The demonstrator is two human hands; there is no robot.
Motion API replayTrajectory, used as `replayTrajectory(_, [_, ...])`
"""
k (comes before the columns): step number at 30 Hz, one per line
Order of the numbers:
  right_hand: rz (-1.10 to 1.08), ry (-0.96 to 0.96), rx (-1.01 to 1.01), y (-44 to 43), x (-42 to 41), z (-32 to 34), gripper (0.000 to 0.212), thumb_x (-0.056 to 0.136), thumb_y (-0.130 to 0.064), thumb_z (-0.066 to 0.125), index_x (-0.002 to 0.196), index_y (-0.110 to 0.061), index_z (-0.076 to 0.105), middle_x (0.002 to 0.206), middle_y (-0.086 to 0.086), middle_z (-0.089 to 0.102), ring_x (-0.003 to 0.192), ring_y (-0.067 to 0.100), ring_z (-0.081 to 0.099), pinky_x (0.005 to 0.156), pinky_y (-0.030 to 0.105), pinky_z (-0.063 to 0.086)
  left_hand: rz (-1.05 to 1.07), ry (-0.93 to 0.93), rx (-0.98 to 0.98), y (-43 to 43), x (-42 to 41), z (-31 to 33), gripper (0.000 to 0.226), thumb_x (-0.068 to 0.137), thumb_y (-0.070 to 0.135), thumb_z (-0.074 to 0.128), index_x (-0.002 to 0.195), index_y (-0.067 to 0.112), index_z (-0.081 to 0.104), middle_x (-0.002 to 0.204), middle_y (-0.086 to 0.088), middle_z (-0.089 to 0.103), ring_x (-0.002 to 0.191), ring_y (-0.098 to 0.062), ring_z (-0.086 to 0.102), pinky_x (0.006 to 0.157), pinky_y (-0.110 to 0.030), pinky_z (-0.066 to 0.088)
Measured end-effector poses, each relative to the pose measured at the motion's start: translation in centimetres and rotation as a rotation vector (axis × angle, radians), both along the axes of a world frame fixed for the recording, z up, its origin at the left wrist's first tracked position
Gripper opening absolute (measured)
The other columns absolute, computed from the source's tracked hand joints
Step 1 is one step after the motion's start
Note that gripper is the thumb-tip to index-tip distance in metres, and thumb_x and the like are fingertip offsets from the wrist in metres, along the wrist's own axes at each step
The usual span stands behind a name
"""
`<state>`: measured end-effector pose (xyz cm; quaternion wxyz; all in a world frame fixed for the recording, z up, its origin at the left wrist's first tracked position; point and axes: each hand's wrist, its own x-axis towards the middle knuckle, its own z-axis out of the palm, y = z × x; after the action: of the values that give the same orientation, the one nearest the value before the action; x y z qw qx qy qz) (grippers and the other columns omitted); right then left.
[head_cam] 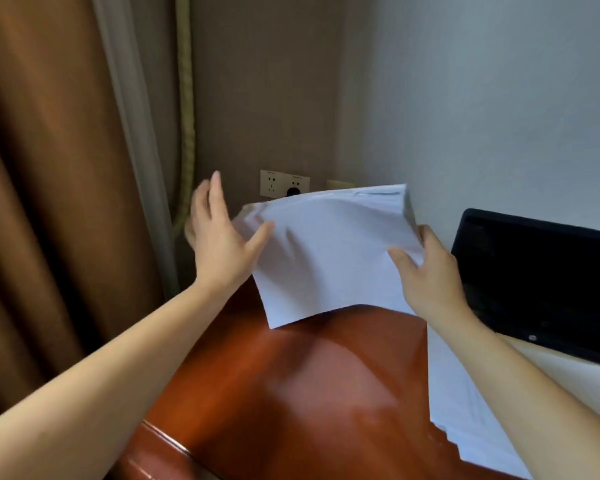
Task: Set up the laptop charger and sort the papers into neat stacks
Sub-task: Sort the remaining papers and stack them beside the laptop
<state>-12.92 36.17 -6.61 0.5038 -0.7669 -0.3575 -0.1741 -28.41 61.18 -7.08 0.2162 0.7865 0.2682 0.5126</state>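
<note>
Head view: sorting looks about midway. One sheaf of papers (329,251) hangs above the wooden table (309,393), pinched at its right edge by the right hand (430,282). The left hand (219,244) is spread, thumb touching the sheaf's left edge. A second pile (454,393) lies on the table beside one laptop (541,278). One dark plug (293,192) seems seated in the wall socket (274,183).

Dim, soft indoor light, pale sheen on the desk (326,375), motion blur throughout — wide-angle bending at edges
</note>
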Motion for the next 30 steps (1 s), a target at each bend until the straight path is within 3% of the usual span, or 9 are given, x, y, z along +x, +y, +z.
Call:
replayTrajectory(2, [0.016, -0.181, -0.086, -0.3, -0.3, 1.9, 0.016, 0.097, -0.021, 0.061, 0.101, -0.009, 0.052, 0.090, 0.008, 0.065, 0.084, 0.031, 0.060, 0.072, 0.043, 0.051, -0.068, 0.074, 0.318, -0.3, 0.1, 2.3, 0.102, 0.087, 0.066, 0.061, 0.163, 0.020, 0.011, 0.169, -0.006, 0.016, 0.157, -0.026, 0.011, 0.124, -0.057, 0.014])
replayTrajectory(5, [0.027, -0.344, -0.165, -0.4, -0.9, 4.4, 0.019, 0.096, -0.018, 0.060, 0.089, -0.014, 0.043, 0.076, 0.000, 0.054, 0.072, 0.029, 0.049, 0.061, 0.041, 0.044, -0.326, 0.209, 0.452, -1.1, 0.6, 4.5, 0.098, 0.090, 0.062, 0.060, 0.164, 0.019, 0.012, 0.168, -0.002, 0.023, 0.155, -0.023, 0.022, 0.122, -0.055, 0.025])
replayTrajectory(9, [0.043, -0.479, -0.211, -0.7, -1.6, 6.9, 0.019, 0.094, -0.016, 0.060, 0.091, -0.023, 0.043, 0.077, -0.003, 0.048, 0.073, 0.027, 0.043, 0.060, 0.041, 0.044, -0.556, 0.200, 0.342, -2.5, 0.6, 4.4, 0.064, 0.099, 0.044, 0.061, 0.153, 0.020, 0.037, 0.150, 0.006, 0.050, 0.134, -0.016, 0.052, 0.111, -0.045, 0.044])
replayTrajectory(12, [0.036, -0.530, -0.268, -0.9, -1.8, 7.4, 0.019, 0.091, -0.016, 0.058, 0.102, -0.028, 0.048, 0.086, -0.011, 0.045, 0.084, 0.027, 0.049, 0.067, 0.047, 0.050, -0.601, 0.099, 0.183, -3.4, 0.2, 3.7, 0.040, 0.102, 0.038, 0.058, 0.139, 0.024, 0.049, 0.130, 0.013, 0.060, 0.117, -0.007, 0.060, 0.102, -0.038, 0.051])
replayTrajectory(14, [0.033, -0.540, -0.294, -0.9, -1.6, 7.5, 0.022, 0.091, -0.016, 0.058, 0.105, -0.029, 0.048, 0.088, -0.014, 0.044, 0.090, 0.028, 0.051, 0.069, 0.050, 0.051, -0.621, 0.084, 0.068, -3.9, 0.1, 3.1, 0.042, 0.102, 0.040, 0.057, 0.141, 0.026, 0.048, 0.130, 0.014, 0.060, 0.118, -0.004, 0.059, 0.103, -0.033, 0.049])
replayTrajectory(18, [0.030, -0.577, -0.312, -0.8, -1.3, 7.3, 0.020, 0.093, -0.018, 0.059, 0.106, -0.029, 0.050, 0.091, -0.013, 0.051, 0.091, 0.026, 0.052, 0.068, 0.048, 0.051, -0.607, 0.127, -0.054, -3.6, 0.3, 2.5, 0.026, 0.103, 0.045, 0.056, 0.122, 0.028, 0.061, 0.107, 0.008, 0.071, 0.100, -0.015, 0.067, 0.095, -0.042, 0.054])
replayTrajectory(23, [-0.022, -0.600, -0.335, -0.3, -1.5, 7.1, 0.025, 0.089, -0.012, 0.060, 0.109, -0.026, 0.053, 0.095, -0.004, 0.059, 0.090, 0.031, 0.054, 0.068, 0.044, 0.049, -0.584, 0.019, -0.091, -4.1, 0.4, 1.9, 0.019, 0.105, 0.031, 0.056, 0.122, 0.026, 0.059, 0.108, 0.019, 0.064, 0.101, 0.001, 0.061, 0.085, -0.019, 0.047])
replayTrajectory(27, [-0.073, -0.764, -0.323, 0.2, -2.3, 7.2, 0.038, 0.071, 0.005, 0.067, 0.104, -0.013, 0.063, 0.087, 0.004, 0.063, 0.081, 0.031, 0.054, 0.064, 0.028, 0.023, -0.520, 0.025, -0.085, -4.3, 0.7, 0.4, 0.021, 0.108, 0.033, 0.047, 0.126, 0.022, 0.053, 0.106, 0.014, 0.063, 0.097, -0.003, 0.061, 0.083, -0.024, 0.048])
replayTrajectory(30, [-0.027, -0.775, -0.295, 0.2, -2.4, 7.2, 0.027, 0.081, -0.008, 0.072, 0.106, -0.014, 0.063, 0.086, 0.003, 0.064, 0.078, 0.033, 0.058, 0.063, 0.031, 0.037, -0.497, -0.045, -0.110, -4.3, 0.7, -0.1, 0.012, 0.108, 0.028, 0.048, 0.116, 0.021, 0.053, 0.090, 0.014, 0.062, 0.083, -0.001, 0.059, 0.075, -0.021, 0.047])
